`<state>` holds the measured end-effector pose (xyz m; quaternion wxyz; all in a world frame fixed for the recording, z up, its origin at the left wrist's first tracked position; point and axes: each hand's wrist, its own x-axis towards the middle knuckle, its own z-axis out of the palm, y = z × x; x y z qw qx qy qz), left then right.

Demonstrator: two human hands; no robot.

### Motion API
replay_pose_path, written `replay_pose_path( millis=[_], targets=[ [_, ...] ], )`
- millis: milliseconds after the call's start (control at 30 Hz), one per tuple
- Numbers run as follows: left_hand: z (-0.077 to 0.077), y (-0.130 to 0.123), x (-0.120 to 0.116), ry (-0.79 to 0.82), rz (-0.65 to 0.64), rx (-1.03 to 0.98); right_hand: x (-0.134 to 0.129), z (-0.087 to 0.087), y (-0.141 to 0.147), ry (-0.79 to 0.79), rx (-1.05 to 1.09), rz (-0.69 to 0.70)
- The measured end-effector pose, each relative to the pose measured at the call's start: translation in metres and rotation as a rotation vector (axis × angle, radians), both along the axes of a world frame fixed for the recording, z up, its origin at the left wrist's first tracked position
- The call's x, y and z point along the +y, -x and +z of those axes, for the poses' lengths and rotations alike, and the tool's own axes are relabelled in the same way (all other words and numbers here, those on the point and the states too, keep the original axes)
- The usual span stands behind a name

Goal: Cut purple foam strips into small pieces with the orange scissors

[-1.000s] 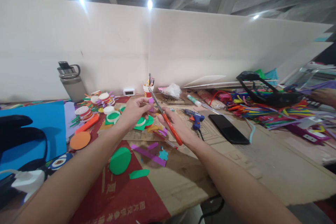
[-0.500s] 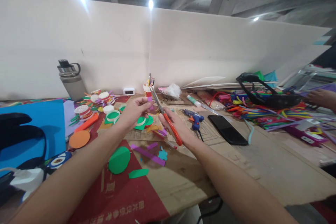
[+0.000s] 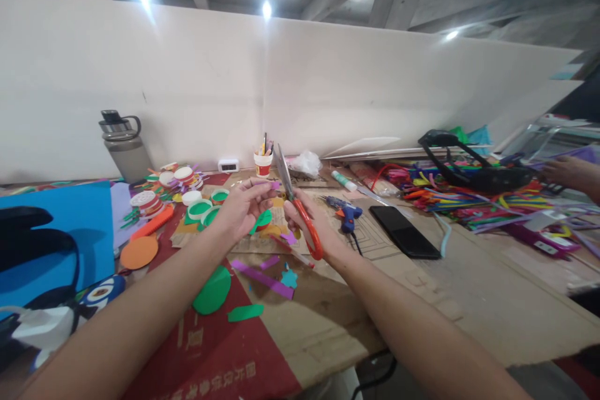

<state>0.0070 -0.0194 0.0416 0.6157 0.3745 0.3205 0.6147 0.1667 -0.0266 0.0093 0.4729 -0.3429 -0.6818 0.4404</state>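
My right hand point(image 3: 310, 220) is closed round the orange-red handles of a pair of scissors point(image 3: 307, 228), whose blades point up and away from me. My left hand point(image 3: 248, 205) pinches a small purple paper piece point(image 3: 275, 185) between thumb and fingertips, just left of the blades. Below the hands lie a purple strip point(image 3: 262, 278), a blue star-like cutout point(image 3: 289, 278), a green disc point(image 3: 212, 290) and a green offcut point(image 3: 246, 312). Beyond my left wrist sit several white-rimmed round pieces with green centres point(image 3: 199, 208).
A blue glue gun point(image 3: 347, 217) and black phone point(image 3: 404, 231) lie to the right, with coloured pipe cleaners point(image 3: 440, 197) beyond. At the back stand a bottle point(image 3: 124, 150) and a cup of pens point(image 3: 263, 167). Another person's hand point(image 3: 560, 172) is at far right.
The scissors have tilted more upright, with their blades slightly right of before. The purple piece at my left fingertips now appears much smaller; a longer purple part hung there earlier.
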Motion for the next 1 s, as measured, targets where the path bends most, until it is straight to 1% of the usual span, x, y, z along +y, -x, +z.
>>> replay_pose_path(
  millis=[100, 267, 333, 433, 467, 533, 667, 767, 867, 1000],
  targets=[
    [-0.0013, -0.0034, -0.0007, 0.015, 0.017, -0.026, -0.0007, -0.0015, 0.0007, -0.013, -0.033, 0.011],
    [-0.0060, -0.0067, -0.0024, -0.034, 0.020, -0.027, -0.0005, -0.0019, 0.0015, -0.038, -0.023, 0.041],
    [-0.0077, -0.0065, -0.0029, -0.058, 0.022, 0.070, 0.0000, -0.0027, 0.0012, -0.043, -0.033, 0.050],
    [-0.0086, -0.0046, -0.0025, -0.107, 0.079, 0.280, -0.0004, -0.0032, 0.0002, -0.045, -0.070, 0.046],
    [-0.0083, -0.0039, -0.0022, -0.115, 0.098, 0.310, -0.0008, -0.0030, 0.0000, -0.044, -0.083, 0.040],
    [-0.0069, -0.0027, -0.0017, -0.102, 0.107, 0.275, -0.0016, -0.0021, 0.0000, -0.041, -0.099, 0.023],
    [-0.0032, -0.0026, -0.0015, -0.031, 0.081, 0.085, -0.0011, -0.0017, 0.0011, -0.067, -0.109, -0.010],
    [-0.0028, -0.0035, -0.0010, -0.028, 0.084, 0.002, 0.0001, -0.0035, 0.0018, -0.097, -0.123, -0.009],
    [-0.0043, -0.0042, -0.0003, -0.054, 0.074, -0.014, -0.0007, -0.0042, 0.0018, -0.074, -0.151, -0.018],
    [-0.0068, -0.0043, 0.0002, -0.072, 0.085, 0.022, -0.0028, -0.0030, 0.0015, -0.027, -0.144, 0.000]
  ],
)
